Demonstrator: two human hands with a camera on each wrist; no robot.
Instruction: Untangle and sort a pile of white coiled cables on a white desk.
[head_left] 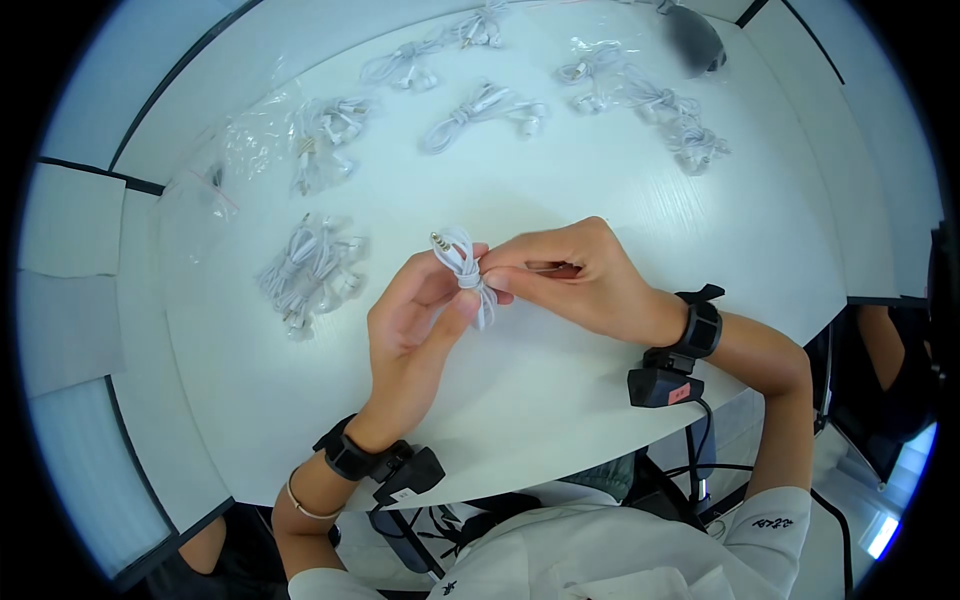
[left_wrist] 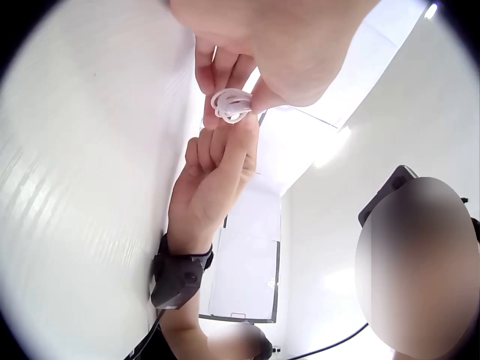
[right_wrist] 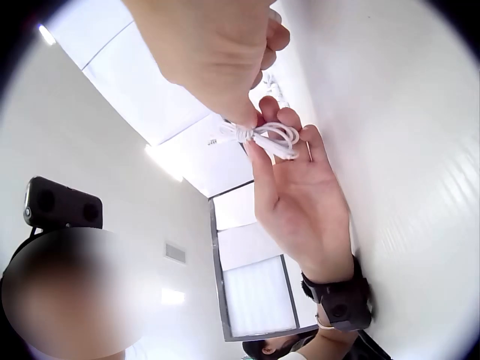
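Note:
A bundle of white wired earphones [head_left: 462, 262] is held up over the table, its cable folded and wound round the middle. The metal audio plug sticks out at its upper end in the head view. My left hand [head_left: 408, 318] grips the bundle between thumb and fingers. On the other side, my right hand [head_left: 588, 275] pinches the cable at the wound middle with thumb and forefinger. In the right wrist view, cable loops [right_wrist: 277, 139] stand out beside the left fingers. The left wrist view shows the bundle [left_wrist: 231, 105] end-on between both hands.
Several bundled earphones lie on the white table [head_left: 640, 240]: a pile [head_left: 312, 270] at the left, a bundle [head_left: 485, 115] at the back middle, others [head_left: 655, 100] at the back right. Clear plastic bags [head_left: 255, 140] lie at the back left. A dark grey rounded object [head_left: 692, 42] sits at the far right.

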